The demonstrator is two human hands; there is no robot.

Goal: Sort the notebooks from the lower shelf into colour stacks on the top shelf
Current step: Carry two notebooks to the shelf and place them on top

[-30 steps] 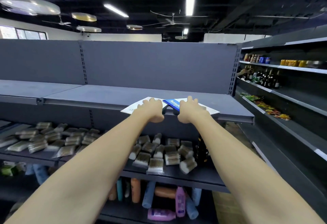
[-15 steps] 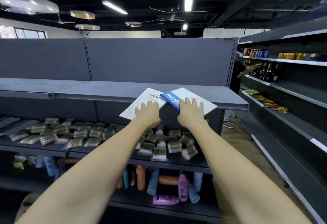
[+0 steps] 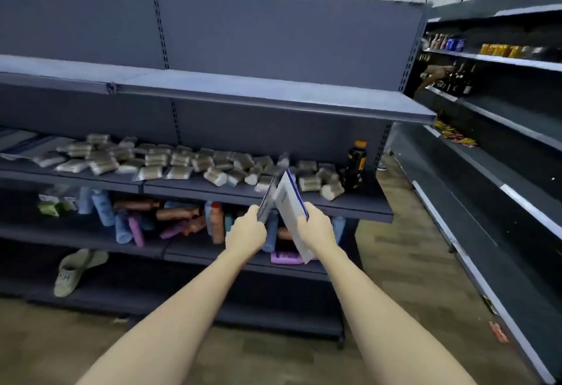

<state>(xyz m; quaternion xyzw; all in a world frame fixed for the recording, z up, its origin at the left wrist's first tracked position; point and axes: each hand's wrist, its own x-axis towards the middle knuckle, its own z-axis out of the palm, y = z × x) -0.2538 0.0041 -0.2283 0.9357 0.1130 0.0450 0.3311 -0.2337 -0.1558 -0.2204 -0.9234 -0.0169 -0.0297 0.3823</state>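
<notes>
My left hand (image 3: 246, 234) grips a thin dark-edged notebook (image 3: 267, 200) held nearly upright. My right hand (image 3: 316, 231) grips a white notebook with a blue cover edge (image 3: 290, 211), tilted on edge so the two lean together at their tops like a tent. Both are held in front of the shelving, below the level of the middle shelf. The grey top shelf (image 3: 273, 92) above them carries nothing that I can see.
The middle shelf (image 3: 194, 185) holds several wrapped bundles and a dark bottle with an orange cap (image 3: 355, 165). Coloured bottles (image 3: 133, 220) lie on the shelf under it. A green slipper (image 3: 73, 269) sits low left. Another shelving run lines the right aisle; a person's arm (image 3: 431, 76) reaches there.
Both hands have come down from the top shelf's front edge with the notebooks, which lay flat there and are now tipped upright. The view has dropped lower.
</notes>
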